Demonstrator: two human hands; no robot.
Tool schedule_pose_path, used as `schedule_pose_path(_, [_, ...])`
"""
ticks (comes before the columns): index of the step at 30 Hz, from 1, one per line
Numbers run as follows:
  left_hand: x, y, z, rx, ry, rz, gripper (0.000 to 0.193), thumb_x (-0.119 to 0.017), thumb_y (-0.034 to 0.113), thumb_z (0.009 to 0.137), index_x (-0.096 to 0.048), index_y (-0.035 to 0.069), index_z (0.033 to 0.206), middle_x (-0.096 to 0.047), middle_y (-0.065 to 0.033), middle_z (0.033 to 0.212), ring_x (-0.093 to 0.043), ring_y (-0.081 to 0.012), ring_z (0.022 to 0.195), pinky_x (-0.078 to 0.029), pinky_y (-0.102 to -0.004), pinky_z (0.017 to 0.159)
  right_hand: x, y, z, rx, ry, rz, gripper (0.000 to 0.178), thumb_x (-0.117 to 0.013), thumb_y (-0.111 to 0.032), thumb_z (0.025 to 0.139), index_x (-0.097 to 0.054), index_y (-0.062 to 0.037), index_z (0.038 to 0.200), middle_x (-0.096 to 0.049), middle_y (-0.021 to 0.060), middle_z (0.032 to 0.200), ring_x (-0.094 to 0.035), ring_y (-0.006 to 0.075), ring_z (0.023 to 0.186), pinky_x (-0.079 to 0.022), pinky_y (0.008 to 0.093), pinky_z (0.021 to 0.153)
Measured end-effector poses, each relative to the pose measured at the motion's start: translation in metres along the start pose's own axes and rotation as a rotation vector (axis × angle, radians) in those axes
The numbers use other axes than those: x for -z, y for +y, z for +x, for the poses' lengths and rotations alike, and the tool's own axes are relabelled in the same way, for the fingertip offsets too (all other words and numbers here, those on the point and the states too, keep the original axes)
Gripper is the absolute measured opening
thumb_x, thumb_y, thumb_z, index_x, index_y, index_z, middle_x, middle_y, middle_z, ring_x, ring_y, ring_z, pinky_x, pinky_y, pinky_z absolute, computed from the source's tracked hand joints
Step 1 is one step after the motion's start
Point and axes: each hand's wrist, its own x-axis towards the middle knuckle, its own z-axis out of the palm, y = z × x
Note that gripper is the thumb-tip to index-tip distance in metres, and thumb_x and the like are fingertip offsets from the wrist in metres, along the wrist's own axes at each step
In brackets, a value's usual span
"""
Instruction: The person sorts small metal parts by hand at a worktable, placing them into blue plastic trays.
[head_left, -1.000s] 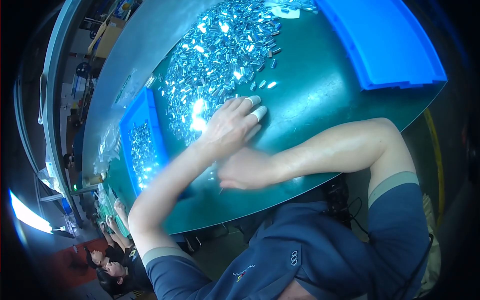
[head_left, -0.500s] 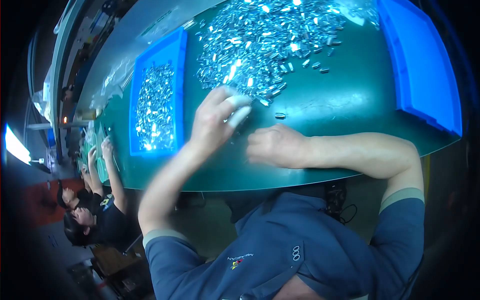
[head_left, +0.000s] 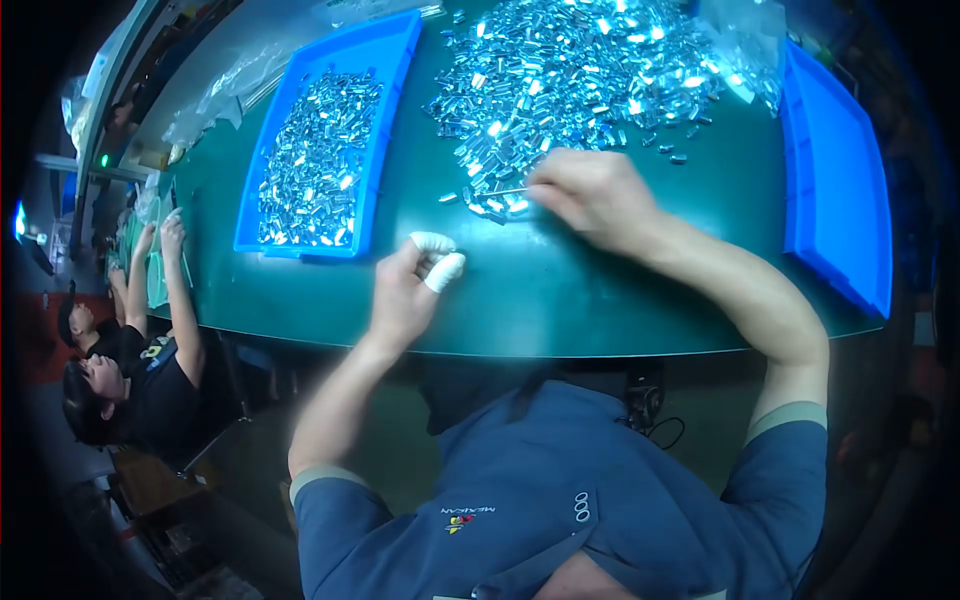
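My right hand [head_left: 598,196] is closed on a thin metal rod-like tool [head_left: 508,191]. Its tip reaches the near edge of a heap of small shiny metal pieces [head_left: 570,85] spread on the green table. Lower and to the left, my left hand [head_left: 405,295] wears white finger covers [head_left: 440,270] on thumb and forefinger. Those two fingertips pinch together above the table; a small dark spot shows at them, too small to name. One loose metal piece [head_left: 447,198] lies just left of the heap's near edge.
At the left is a blue tray [head_left: 368,200] full of similar metal pieces. Another blue tray [head_left: 840,190] stands at the right. Clear plastic bags [head_left: 745,40] lie behind the heap. Two people sit along the table's left side, one with a raised hand [head_left: 172,235].
My right hand has moved up to the heap's near edge, and the rod-like tool now shows. My left hand has drawn back from the heap toward the table's near edge. The whole view has shifted.
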Motion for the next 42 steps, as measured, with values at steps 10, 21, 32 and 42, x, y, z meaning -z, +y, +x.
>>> schedule_pose_path(10, [-0.006, 0.007, 0.008, -0.204, -0.065, 0.095, 0.023, -0.08, 0.009, 0.091, -0.075, 0.004, 0.113, -0.065, -0.0023, 0.082, -0.054, -0.0101, 0.067, -0.046, -0.0292, 0.062, 0.056, 0.018, -0.039, -0.355, -0.316, -0.037, 0.014, -0.076, -0.017, 0.093, -0.075, -0.0031, 0.093, -0.073, 0.0121, 0.087, -0.072, 0.0255, 0.08, -0.055, 0.0371, 0.073])
schedule_pose_path(21, [-0.021, 0.015, 0.032, -0.143, -0.273, -0.049, 0.022, -0.072, 0.01, 0.1, -0.068, 0.002, 0.12, -0.074, -0.0077, 0.104, -0.065, -0.0085, 0.081, -0.055, -0.0291, 0.071, 0.006, -0.008, -0.041, -0.644, -0.03, 0.423, 0.015, -0.069, -0.015, 0.102, -0.074, -0.0008, 0.1, -0.071, 0.0015, 0.08, -0.063, 0.0068, 0.072, -0.05, 0.024, 0.065])
schedule_pose_path(32, [-0.016, 0.003, 0.039, 0.104, -0.302, -0.578, 0.021, -0.061, 0.01, 0.106, -0.056, 0.003, 0.126, -0.075, -0.0148, 0.114, -0.076, -0.0216, 0.101, -0.058, -0.0306, 0.081, -0.015, -0.033, -0.031, -0.648, -0.138, 0.496, 0.016, -0.069, -0.014, 0.102, -0.074, 0.0018, 0.101, -0.071, 0.0037, 0.081, -0.063, 0.008, 0.074, -0.049, 0.0252, 0.065])
schedule_pose_path(42, [-0.02, -0.002, 0.033, 0.091, -0.284, -0.559, 0.022, -0.066, 0.005, 0.103, -0.058, 0.002, 0.123, -0.073, -0.0106, 0.112, -0.074, -0.0169, 0.098, -0.058, -0.0288, 0.082, -0.025, -0.04, -0.022, -0.652, -0.127, 0.463, 0.016, -0.066, -0.013, 0.103, -0.074, 0.0011, 0.102, -0.071, 0.0037, 0.08, -0.063, 0.0077, 0.071, -0.05, 0.0249, 0.063])
